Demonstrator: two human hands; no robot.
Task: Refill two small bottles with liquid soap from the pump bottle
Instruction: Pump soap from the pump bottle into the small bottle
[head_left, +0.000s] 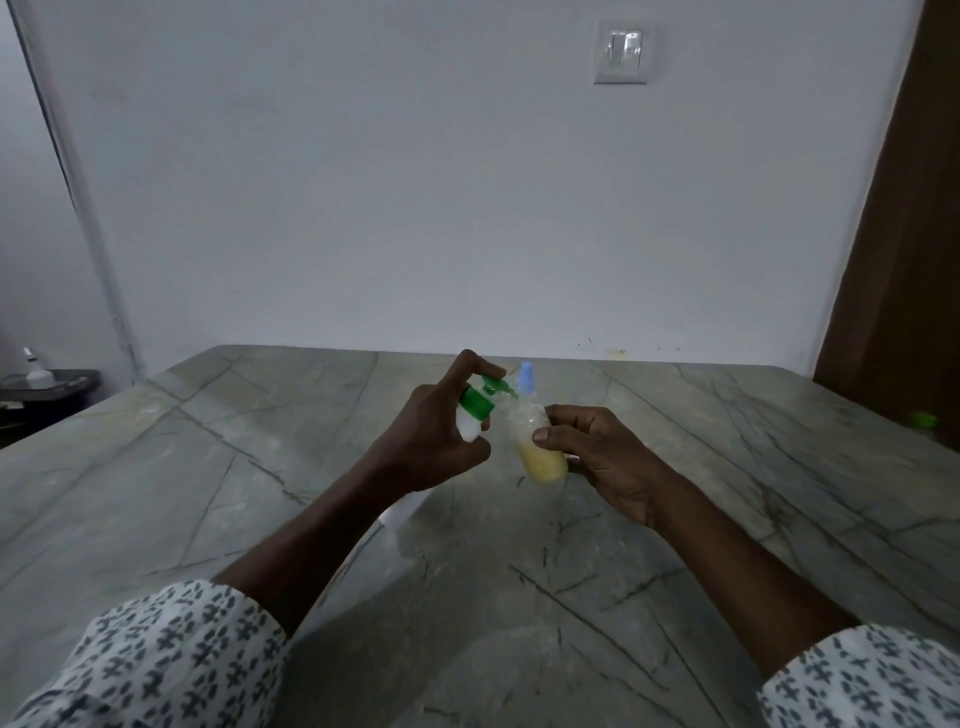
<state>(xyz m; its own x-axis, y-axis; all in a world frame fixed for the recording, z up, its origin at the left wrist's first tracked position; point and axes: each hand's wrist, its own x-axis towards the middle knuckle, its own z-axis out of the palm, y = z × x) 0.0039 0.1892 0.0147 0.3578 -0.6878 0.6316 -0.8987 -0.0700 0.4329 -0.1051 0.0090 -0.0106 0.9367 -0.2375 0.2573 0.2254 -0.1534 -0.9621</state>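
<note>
The stone table (208, 467) spreads wide around my hands, with bare surface to the left, to the right and toward the near edge. Its far edge meets the wall, just beyond my fingers. A small green cap (922, 420) lies far off by the right edge. A dark side table (62, 382) with a little white bottle (34, 366) stands past the left edge.

My left hand (431, 441) is wrapped around the pump bottle (469, 427), held tilted above the middle of the table, forefinger curled over its green pump head (491, 385). My right hand (597, 452) pinches the small bottle (543, 460), which is part full of yellow soap, between thumb and fingers. Its mouth leans in under the nozzle. A blue cap (525, 375) shows just behind the two. I cannot tell what it sits on.
</note>
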